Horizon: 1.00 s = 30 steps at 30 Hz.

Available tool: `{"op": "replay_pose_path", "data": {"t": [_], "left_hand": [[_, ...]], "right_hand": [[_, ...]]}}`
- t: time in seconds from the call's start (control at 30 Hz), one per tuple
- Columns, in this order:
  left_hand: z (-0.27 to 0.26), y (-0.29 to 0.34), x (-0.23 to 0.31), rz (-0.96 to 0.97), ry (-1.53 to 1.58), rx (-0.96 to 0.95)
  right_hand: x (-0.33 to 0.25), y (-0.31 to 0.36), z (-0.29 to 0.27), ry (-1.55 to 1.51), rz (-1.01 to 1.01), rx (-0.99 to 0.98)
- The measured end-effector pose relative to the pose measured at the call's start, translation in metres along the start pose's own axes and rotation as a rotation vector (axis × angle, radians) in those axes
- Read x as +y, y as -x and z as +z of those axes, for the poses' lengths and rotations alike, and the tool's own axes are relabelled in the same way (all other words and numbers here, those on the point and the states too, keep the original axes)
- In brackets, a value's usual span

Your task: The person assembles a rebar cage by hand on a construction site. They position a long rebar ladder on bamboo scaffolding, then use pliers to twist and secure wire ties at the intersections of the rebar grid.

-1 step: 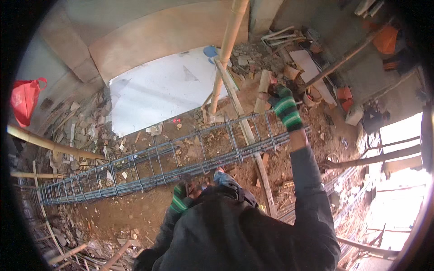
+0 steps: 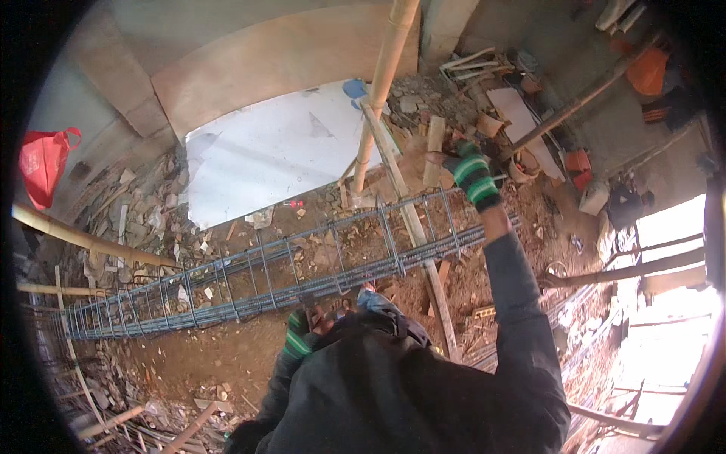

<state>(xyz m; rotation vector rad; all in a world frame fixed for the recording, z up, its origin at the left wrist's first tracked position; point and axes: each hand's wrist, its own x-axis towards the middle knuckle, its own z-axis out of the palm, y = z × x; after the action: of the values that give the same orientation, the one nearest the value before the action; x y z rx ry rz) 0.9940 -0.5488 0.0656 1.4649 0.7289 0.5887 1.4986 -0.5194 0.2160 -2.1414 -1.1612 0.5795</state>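
Observation:
My right hand (image 2: 473, 172), in a green-and-black striped glove with bare fingertips, reaches forward past the right end of a long rebar cage (image 2: 249, 303). Its fingers close across the middle of a short, flat piece of wood (image 2: 435, 136), which stands nearly lengthwise away from me. My left hand (image 2: 306, 333), gloved alike, is low beside my body at the near edge of the cage. Its fingers are curled, and what they hold, if anything, is hidden. The cage has long bars with square stirrups and runs off to the far left.
A narrow plank (image 2: 412, 223) crosses the cage near its right end. An upright bamboo pole (image 2: 382, 83) stands behind it, beside a large white sheet (image 2: 265, 151). Rubble (image 2: 144, 204) covers the ground at left; a red bag (image 2: 45, 166) hangs there. Orange containers (image 2: 578, 163) stand at right.
My right hand has shifted slightly left, and the piece of wood has turned a little more upright in the picture. My left hand is nearly unmoved.

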Motion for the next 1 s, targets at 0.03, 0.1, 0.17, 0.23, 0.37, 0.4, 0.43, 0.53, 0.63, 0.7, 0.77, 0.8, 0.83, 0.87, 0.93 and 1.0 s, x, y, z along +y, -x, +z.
{"op": "replay_pose_path", "data": {"t": [0.03, 0.1, 0.17, 0.23, 0.37, 0.4, 0.43, 0.53, 0.63, 0.7, 0.77, 0.8, 0.83, 0.87, 0.93, 1.0], "left_hand": [[0.004, 0.004, 0.007, -0.028, 0.102, 0.113], [0.013, 0.006, 0.019, -0.089, 0.159, 0.171], [0.025, 0.003, 0.026, -0.187, 0.274, 0.27], [0.035, 0.0, 0.027, -0.176, 0.161, 0.329], [0.056, -0.015, 0.016, -0.115, 0.06, 0.458], [0.061, -0.017, 0.013, -0.114, 0.105, 0.472], [0.067, -0.018, 0.012, -0.094, 0.141, 0.481], [0.08, -0.018, 0.015, -0.158, 0.195, 0.505], [0.087, -0.023, 0.023, -0.176, 0.104, 0.509], [0.09, -0.028, 0.029, -0.203, 0.093, 0.499], [0.092, -0.033, 0.032, -0.277, 0.167, 0.485], [0.093, -0.036, 0.033, -0.288, 0.154, 0.487], [0.094, -0.039, 0.033, -0.297, 0.14, 0.488], [0.095, -0.041, 0.032, -0.306, 0.126, 0.489], [0.096, -0.045, 0.029, -0.232, 0.151, 0.495], [0.095, -0.046, 0.026, -0.182, 0.139, 0.493]], "right_hand": [[0.016, -0.036, 0.009, 0.16, 0.018, -0.023], [0.052, -0.094, 0.034, 0.416, -0.092, -0.044], [0.083, -0.14, 0.062, 0.584, -0.124, -0.188], [0.105, -0.185, 0.093, 0.748, -0.105, -0.414], [0.168, -0.228, 0.155, 0.491, -0.088, -0.459], [0.181, -0.231, 0.169, 0.438, -0.109, -0.449], [0.19, -0.235, 0.182, 0.478, -0.176, -0.449], [0.196, -0.236, 0.188, 0.375, 0.045, -0.563], [0.18, -0.22, 0.169, 0.359, -0.027, -0.514], [0.169, -0.207, 0.157, 0.309, -0.094, -0.535], [0.164, -0.201, 0.153, 0.269, -0.062, -0.51], [0.165, -0.2, 0.156, 0.267, -0.005, -0.485], [0.168, -0.201, 0.16, 0.261, 0.035, -0.429], [0.173, -0.203, 0.165, 0.273, 0.04, -0.416], [0.183, -0.21, 0.179, 0.321, 0.026, -0.357], [0.195, -0.217, 0.183, 0.204, 0.06, -0.236]]}}
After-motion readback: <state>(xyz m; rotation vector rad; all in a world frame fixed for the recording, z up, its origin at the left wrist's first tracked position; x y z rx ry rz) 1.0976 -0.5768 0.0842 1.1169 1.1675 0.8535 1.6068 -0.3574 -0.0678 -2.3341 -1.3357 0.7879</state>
